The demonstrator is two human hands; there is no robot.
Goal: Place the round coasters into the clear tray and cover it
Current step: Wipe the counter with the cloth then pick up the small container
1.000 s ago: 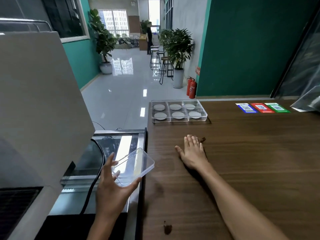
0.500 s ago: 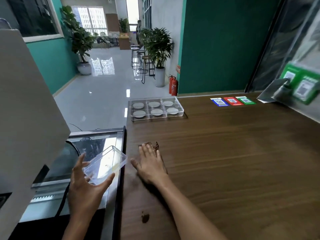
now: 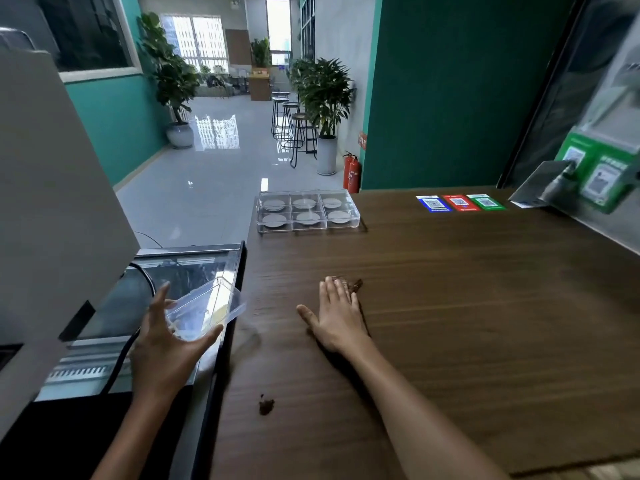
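A clear tray [image 3: 354,220] with several compartments stands at the far left corner of the wooden counter [image 3: 450,306]. Each compartment holds a round grey coaster [image 3: 274,220]. My left hand [image 3: 162,344] holds the clear lid [image 3: 204,308] tilted, off the counter's left edge, thumb and fingers spread around its sides. My right hand [image 3: 337,315] lies flat on the counter, palm down, fingers straight, well short of the tray.
A glass-topped cabinet [image 3: 180,275] with a black cable sits left of the counter, beside a large grey machine [image 3: 52,202]. Blue, red and green code cards [image 3: 460,202] lie at the far side. Dark stains [image 3: 266,406] mark the wood. A green sign [image 3: 602,174] stands right.
The view has swung right and back a little. My left hand has tilted the lid more steeply. My right hand stays flat on the counter.
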